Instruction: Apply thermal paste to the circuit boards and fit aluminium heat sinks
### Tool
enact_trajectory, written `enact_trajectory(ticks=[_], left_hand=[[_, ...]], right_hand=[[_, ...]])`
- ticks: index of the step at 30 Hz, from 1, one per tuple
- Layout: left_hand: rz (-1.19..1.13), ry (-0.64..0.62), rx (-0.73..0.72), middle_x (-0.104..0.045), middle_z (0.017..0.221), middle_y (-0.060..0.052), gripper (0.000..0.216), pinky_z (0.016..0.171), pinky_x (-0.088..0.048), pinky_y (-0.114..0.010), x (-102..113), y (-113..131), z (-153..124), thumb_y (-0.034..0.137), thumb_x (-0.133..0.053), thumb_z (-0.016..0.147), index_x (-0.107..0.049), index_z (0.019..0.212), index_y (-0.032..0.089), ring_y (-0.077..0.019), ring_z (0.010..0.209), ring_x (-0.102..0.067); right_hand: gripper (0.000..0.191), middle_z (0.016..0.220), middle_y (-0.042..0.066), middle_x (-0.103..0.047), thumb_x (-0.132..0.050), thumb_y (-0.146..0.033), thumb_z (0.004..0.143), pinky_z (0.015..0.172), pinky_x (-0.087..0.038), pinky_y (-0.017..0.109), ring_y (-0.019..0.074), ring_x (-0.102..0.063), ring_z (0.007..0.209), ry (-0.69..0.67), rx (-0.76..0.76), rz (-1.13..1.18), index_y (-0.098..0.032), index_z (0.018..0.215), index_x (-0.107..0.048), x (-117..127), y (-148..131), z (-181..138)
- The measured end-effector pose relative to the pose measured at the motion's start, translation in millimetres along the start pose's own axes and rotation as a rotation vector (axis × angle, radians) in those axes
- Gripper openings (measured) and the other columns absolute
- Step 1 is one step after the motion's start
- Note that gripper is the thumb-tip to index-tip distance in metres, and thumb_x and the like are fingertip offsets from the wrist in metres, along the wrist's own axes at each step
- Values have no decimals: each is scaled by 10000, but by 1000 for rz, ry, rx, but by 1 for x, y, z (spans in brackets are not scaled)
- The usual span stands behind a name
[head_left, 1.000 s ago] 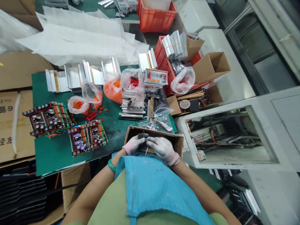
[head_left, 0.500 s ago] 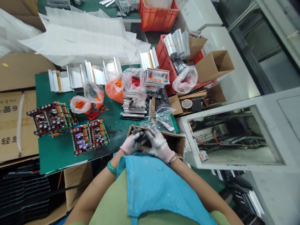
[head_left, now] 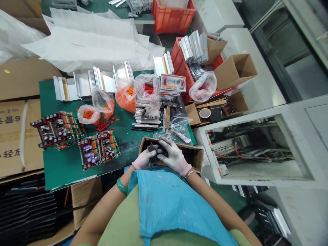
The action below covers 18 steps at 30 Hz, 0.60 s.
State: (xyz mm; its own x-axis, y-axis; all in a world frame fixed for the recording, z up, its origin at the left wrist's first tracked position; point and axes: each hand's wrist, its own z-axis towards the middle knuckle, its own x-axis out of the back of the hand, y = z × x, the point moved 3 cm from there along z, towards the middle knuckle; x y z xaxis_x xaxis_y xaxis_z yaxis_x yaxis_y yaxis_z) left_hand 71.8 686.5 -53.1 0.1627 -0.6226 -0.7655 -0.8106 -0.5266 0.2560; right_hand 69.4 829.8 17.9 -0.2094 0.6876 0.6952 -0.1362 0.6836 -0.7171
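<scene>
Over a worn brown box (head_left: 199, 160) at the table's front edge, both my gloved hands work close together. My left hand (head_left: 144, 160) is closed round a bunch of small, thin dark pieces (head_left: 151, 148), whose exact kind is too small to tell. Beside it, my right hand (head_left: 174, 158) curls its fingers and thumb towards the same bunch. What lies between the right fingers is dark and partly hidden. The box's inside is in shadow.
Circuit boards (head_left: 98, 150) lie in stacks on the green table (head_left: 61, 174) to the left. Behind are bags of orange parts (head_left: 126, 99), metal strips (head_left: 146, 120) and aluminium profiles (head_left: 84, 83). A red crate (head_left: 179, 71) and a white frame (head_left: 258, 182) stand right.
My right fingers have shifted slightly and spread a little from the thumb, showing more dark material between the hands. My left hand keeps hold of the dark pieces with its fingers slightly moved.
</scene>
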Motion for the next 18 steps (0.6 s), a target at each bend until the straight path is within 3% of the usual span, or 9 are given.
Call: enact_trajectory(ticks=[6,10,12,14,16,18], left_hand=[[23,56,-44,-668,916,-62,475,797,-502,-271,-1,-1,-2,211,-905,586,-621,958,135,-182,856,-637],[-35,118,-47,-655,878,-41,430,872,-512,-409,1,7,-6,175,-866,642,-608,986,156,-199,849,-642],[-80,163,-88,-642,859,1,337,919,-488,-515,5,19,-11,144,-789,727,-588,991,205,-197,886,-641],[-118,204,-155,-638,880,29,243,952,-459,-569,9,35,-16,107,-691,803,-570,967,238,-183,932,-634],[-138,234,-218,-641,893,37,205,965,-456,-567,10,50,-21,76,-606,845,-563,946,249,-172,952,-633],[-144,256,-268,-642,864,31,215,967,-473,-522,10,60,-24,52,-572,848,-571,941,245,-165,933,-639]], right_hand=[[376,1378,86,-483,-660,-273,814,1075,-395,359,223,-467,1271,29,-144,158,-221,1182,-600,0,1,-1],[288,1277,73,-572,-541,-245,887,1039,-414,347,197,-536,1187,45,-167,220,-205,1166,-603,5,9,8],[242,1131,51,-647,-509,-213,908,977,-452,322,180,-597,1075,-58,-177,158,-203,1116,-631,3,16,14],[227,1068,39,-662,-552,-207,904,932,-467,284,171,-616,1019,-275,-153,-44,-209,1109,-650,-7,20,18],[288,1104,47,-645,-626,-221,875,909,-470,266,181,-614,1026,-473,-113,-269,-229,1163,-640,-23,21,21],[349,1133,77,-627,-681,-250,839,874,-488,288,215,-618,1025,-569,-118,-404,-227,1184,-630,-42,20,26]])
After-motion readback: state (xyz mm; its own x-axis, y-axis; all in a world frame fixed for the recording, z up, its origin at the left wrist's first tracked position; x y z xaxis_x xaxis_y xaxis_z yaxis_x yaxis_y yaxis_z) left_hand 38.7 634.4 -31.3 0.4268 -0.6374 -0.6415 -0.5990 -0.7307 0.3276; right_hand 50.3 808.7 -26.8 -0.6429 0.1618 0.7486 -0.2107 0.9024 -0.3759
